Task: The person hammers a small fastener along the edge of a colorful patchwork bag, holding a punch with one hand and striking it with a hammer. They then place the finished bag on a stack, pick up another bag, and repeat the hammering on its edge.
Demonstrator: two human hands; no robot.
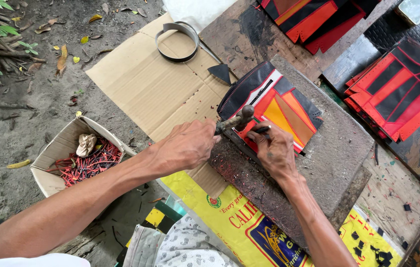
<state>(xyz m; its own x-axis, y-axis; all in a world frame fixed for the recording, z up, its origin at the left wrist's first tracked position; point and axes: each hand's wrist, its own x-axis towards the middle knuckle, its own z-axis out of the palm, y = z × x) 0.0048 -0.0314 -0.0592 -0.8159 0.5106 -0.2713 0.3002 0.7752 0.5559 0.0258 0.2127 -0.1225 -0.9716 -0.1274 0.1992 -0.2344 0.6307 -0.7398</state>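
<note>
Head: two hands [188, 146], one hammer [237, 120], one punch [261, 130].

- I'm working on a pouch [274, 104] showing black, red and orange panels.
- I'm keeping scraps [89, 163] in red and black inside a tan box [54, 148].
- I'm kneeling by a yellow sack [230, 217] bearing a blue patch.
- I'm seeing grey slab [338, 148] and brown cardboard [155, 89].

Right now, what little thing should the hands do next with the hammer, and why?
Probably bring the hammer down on the dark punch. The left hand holds the hammer with its head just above the red, orange and black leather piece. The right hand steadies the punch at that piece's near edge, on the stone slab, so a tap looks ready.
</note>
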